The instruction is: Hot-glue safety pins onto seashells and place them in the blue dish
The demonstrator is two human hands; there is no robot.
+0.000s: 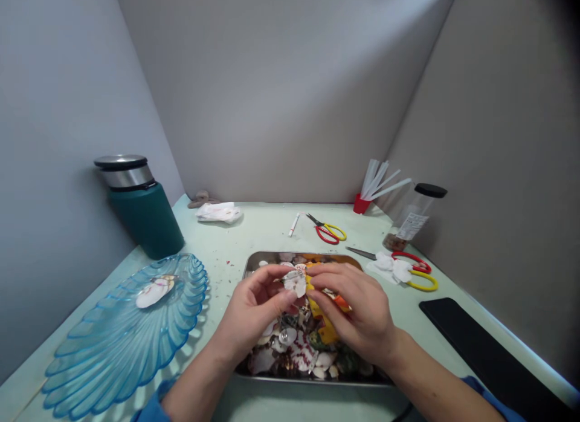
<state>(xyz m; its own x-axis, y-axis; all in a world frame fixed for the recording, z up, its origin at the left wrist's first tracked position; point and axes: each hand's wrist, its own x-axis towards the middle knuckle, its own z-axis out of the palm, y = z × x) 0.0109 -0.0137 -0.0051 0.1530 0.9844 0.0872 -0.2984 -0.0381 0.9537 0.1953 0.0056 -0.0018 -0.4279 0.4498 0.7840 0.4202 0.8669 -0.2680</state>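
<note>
A person's left hand (254, 304) pinches a small white shell (296, 283) above a metal tray (312, 381) of mixed shells (301, 349) on a pale desk (267, 231). The right hand (360, 298) has its fingertips at the shell's right edge, beside something yellow (321, 316); whether its grip pinches either, I cannot tell. A blue scalloped dish (109, 355) sits left.

1. Place: craft corner; home or workshop, cannot tell.
2. Walls (281, 107): plain, grey, enclosing three sides.
3. Table (267, 231): pale green, scraps scattered.
4. Scissors (327, 234): two pairs, red-and-yellow handles.
5. Tray (312, 383): metal, heaped with shells (301, 350).
6. Cup (361, 205): red, holding translucent sticks (373, 181).
7. Bottle (145, 221): teal, steel-necked, at left.
8. Jar (412, 221): clear, black-lidded, labelled.
</note>
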